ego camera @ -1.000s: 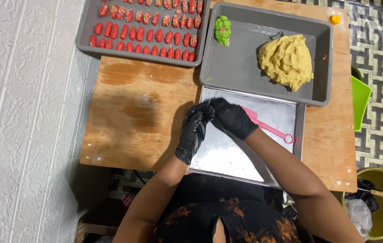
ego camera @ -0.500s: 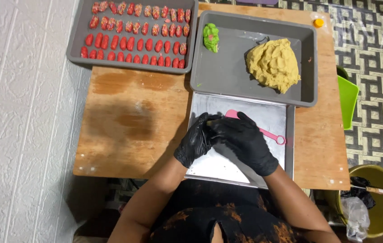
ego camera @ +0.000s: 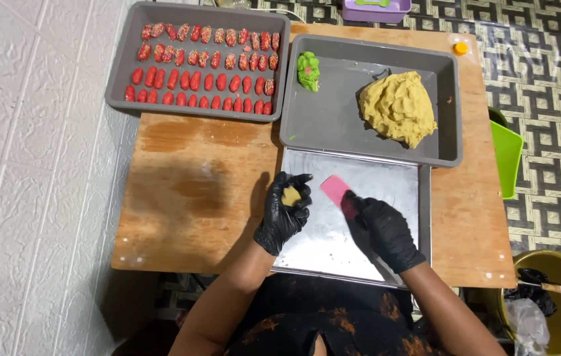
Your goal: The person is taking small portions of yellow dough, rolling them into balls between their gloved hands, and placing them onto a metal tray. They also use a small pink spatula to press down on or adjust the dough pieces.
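Both my hands wear black gloves. My left hand (ego camera: 284, 212) cups a small flat piece of yellow dough (ego camera: 291, 196) at the left edge of the shiny metal tray (ego camera: 392, 178). My right hand (ego camera: 383, 229) grips a pink scraper (ego camera: 334, 189) over the middle of that tray, blade pointing up and left. A grey tray (ego camera: 333, 125) behind it holds a big mound of yellow dough (ego camera: 398, 108) and a small green lump (ego camera: 307, 70).
Another grey tray (ego camera: 117, 79) at the back left carries rows of several red oblong pieces, some sprinkled. All stand on a wooden table (ego camera: 188, 191). A green container (ego camera: 506, 157), a yellow-green bucket (ego camera: 557, 310) and a purple box (ego camera: 373, 9) lie around it.
My hands have come apart. The left one now shows a dough piece in its palm, and the right one has picked up the pink scraper that lay on the metal tray.
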